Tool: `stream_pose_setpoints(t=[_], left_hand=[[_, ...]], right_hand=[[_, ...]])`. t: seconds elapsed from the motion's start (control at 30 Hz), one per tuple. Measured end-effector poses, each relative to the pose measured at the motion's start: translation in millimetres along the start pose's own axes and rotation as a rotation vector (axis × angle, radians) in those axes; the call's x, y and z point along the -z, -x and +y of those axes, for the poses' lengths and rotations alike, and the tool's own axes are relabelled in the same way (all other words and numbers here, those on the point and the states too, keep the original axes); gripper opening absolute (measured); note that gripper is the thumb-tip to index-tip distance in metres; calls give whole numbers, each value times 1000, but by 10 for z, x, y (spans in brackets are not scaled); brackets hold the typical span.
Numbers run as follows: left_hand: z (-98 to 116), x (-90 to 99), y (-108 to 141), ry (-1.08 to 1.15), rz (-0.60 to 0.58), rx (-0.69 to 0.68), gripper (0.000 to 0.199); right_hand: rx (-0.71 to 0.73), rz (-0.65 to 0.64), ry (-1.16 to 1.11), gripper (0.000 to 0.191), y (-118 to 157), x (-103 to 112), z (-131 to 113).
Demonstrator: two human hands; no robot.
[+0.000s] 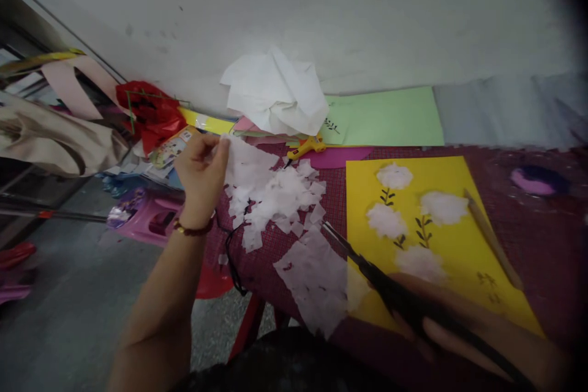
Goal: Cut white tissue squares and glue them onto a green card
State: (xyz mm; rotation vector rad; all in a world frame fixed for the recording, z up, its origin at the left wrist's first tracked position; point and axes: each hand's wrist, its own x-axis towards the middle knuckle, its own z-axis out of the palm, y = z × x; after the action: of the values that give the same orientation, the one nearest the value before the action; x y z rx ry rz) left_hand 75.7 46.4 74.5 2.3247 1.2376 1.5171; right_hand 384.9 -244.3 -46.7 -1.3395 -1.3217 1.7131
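My left hand (202, 165) is raised at the left side of the table, thumb and fingers pinching the corner of a thin white tissue paper sheet (250, 162). Below that sheet lies a heap of small white paper pieces (280, 199). In my right hand (441, 306), at the lower right, is a long black tool that looks like scissors (381, 282), blurred, its narrow metal tips pointing left toward the heap. Another white paper sheet (315, 275) lies near the front edge. Under the right hand is a yellow card (361, 208) with fluffy white flowers and dark painted stems.
A yellow glue gun (307, 147) lies behind the heap, near a black cord (232, 257). Crumpled white paper (280, 92) and a green sheet (390, 119) sit against the wall. A brush-like stick (493, 242) rests on the card. A pink stool (147, 217) stands left.
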Motion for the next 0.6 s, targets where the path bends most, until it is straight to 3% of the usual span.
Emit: stream_pose_setpoints(t=[0.1,0.17,0.23,0.3,0.47,0.6], left_hand=[[20,43,76,-124,-95,-166,9],[22,129,64,-110,-23,-148,8],[32,253,11,-49,179,-62,8],[54,374,-29,21,248,46,9],[97,510,89,131,149,341,14],[-28,620,242,144,26,587,19]], right_hand=[[-46,-55,-35,68,12,-57,-325],[-78,-16,-46,70,32,-93,-500],[-85,-4,-49,71,51,-117,-602],[-87,-14,-57,72,62,-129,-634],[-123,7,-48,76,49,-141,-579],[-121,-36,-38,81,36,-149,-567]])
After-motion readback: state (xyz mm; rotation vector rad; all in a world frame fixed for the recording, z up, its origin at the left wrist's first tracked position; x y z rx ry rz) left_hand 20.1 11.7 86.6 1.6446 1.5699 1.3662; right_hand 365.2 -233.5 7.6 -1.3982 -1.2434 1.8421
